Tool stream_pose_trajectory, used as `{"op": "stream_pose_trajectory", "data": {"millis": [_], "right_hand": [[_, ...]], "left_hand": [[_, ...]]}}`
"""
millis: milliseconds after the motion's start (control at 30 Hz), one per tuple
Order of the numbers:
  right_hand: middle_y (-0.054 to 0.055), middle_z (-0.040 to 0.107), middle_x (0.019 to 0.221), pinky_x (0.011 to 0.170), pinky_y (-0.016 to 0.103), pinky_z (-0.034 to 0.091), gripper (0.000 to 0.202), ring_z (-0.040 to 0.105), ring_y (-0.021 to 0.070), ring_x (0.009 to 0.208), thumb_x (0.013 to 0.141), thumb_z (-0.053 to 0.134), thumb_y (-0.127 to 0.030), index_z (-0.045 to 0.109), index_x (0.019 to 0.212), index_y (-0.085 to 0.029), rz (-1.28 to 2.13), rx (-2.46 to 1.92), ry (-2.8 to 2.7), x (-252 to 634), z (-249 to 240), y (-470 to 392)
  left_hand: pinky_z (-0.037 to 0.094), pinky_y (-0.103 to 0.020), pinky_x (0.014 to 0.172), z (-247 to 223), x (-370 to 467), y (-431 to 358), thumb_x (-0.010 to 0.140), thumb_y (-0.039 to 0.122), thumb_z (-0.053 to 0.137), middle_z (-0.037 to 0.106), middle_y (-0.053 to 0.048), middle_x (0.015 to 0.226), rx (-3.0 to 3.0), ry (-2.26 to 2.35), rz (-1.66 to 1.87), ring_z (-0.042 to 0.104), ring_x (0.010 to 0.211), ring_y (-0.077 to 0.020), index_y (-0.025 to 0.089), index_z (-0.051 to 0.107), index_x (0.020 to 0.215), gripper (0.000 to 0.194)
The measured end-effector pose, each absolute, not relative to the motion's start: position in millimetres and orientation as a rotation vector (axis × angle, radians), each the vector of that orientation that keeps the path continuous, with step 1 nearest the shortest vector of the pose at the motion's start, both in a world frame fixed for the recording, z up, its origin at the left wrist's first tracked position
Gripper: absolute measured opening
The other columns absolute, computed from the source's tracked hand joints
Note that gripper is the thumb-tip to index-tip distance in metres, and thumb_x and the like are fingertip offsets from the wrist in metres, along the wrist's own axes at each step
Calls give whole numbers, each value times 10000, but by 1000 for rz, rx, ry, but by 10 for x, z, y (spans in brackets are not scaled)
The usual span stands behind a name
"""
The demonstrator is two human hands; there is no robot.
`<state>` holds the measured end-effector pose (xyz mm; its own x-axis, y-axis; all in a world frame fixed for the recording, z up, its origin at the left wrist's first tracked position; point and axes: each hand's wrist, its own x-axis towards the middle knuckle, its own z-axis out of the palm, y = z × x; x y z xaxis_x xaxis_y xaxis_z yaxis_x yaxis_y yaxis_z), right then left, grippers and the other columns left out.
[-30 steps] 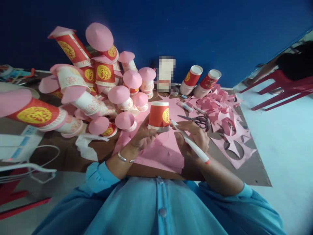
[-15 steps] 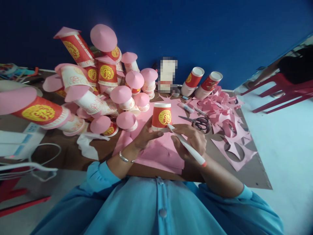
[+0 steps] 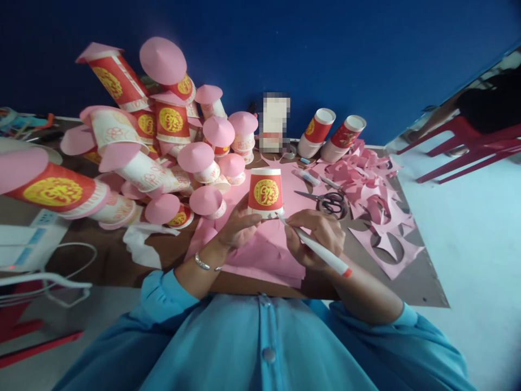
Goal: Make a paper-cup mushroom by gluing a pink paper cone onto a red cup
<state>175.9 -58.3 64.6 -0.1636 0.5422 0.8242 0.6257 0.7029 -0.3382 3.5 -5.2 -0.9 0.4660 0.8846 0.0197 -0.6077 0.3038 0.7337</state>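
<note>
My left hand [image 3: 241,228] is closed around the lower part of a red and white paper cup [image 3: 265,191], which is held upside down with its gold emblem facing me. In my right hand [image 3: 315,234] is a white marker pen [image 3: 323,254] with a red end. Its tip meets or nearly meets the white band near the cup's wide rim; I cannot tell if it touches. Pink paper sheets [image 3: 260,260] lie beneath both hands. Black-handled scissors [image 3: 325,200] rest just beyond my right hand.
On the left, several cups with pink paper cones [image 3: 196,157] are piled up. Two cup stacks [image 3: 316,133] stand by the blue wall. Cut pink scraps [image 3: 386,244] cover the table's right side. White cables [image 3: 61,271] hang at the left edge. A red stool [image 3: 459,141] stands right.
The cup has turned slightly, so its emblem sits more centrally toward me. The pen tip has shifted down from the emblem's edge to near the rim. The view has moved a little.
</note>
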Motion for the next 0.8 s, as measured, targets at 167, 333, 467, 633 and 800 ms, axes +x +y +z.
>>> {"op": "stream_pose_trajectory", "data": {"millis": [167, 333, 467, 633, 800], "right_hand": [[-18, 726, 710, 525, 225, 547, 129, 691, 128, 546, 908, 617, -138, 581, 990, -231, -103, -920, -1828, 1754, 607, -566], [1, 738, 734, 530, 242, 540, 105, 707, 143, 573, 921, 624, -159, 590, 995, -225, -67, -911, -1816, 1749, 561, -552], [3, 743, 749, 556, 239, 548, 125, 720, 144, 601, 912, 629, -136, 594, 997, -220, -61, -912, -1823, 1748, 565, -547], [-7, 726, 729, 541, 244, 522, 108, 693, 137, 571, 913, 615, -143, 588, 978, -224, -75, -926, -1849, 1749, 592, -547], [-28, 673, 641, 514, 240, 497, 124, 659, 136, 516, 858, 592, -117, 562, 915, -223, -58, -936, -1900, 1748, 604, -563]], "left_hand": [[553, -450, 1004, 0, 39, -48, 725, 267, 867, 786, 26, 972, 775, 456, 993, 730, 1086, -286, 345, 638, 1372, 691], [551, -474, 1020, 61, 49, -45, 697, 294, 883, 787, 29, 1037, 806, 502, 959, 701, 1195, -316, 391, 652, 1339, 689], [545, -489, 1036, 45, 49, -46, 715, 321, 871, 775, 7, 1175, 833, 488, 967, 673, 1253, -321, 390, 661, 1324, 647], [537, -501, 1038, -1, 36, -51, 714, 326, 875, 769, -19, 1185, 835, 505, 975, 651, 1277, -333, 362, 674, 1298, 618], [555, -450, 949, -23, 28, -53, 704, 357, 899, 780, 2, 1075, 833, 512, 988, 687, 1182, -329, 364, 674, 1293, 630]]}}
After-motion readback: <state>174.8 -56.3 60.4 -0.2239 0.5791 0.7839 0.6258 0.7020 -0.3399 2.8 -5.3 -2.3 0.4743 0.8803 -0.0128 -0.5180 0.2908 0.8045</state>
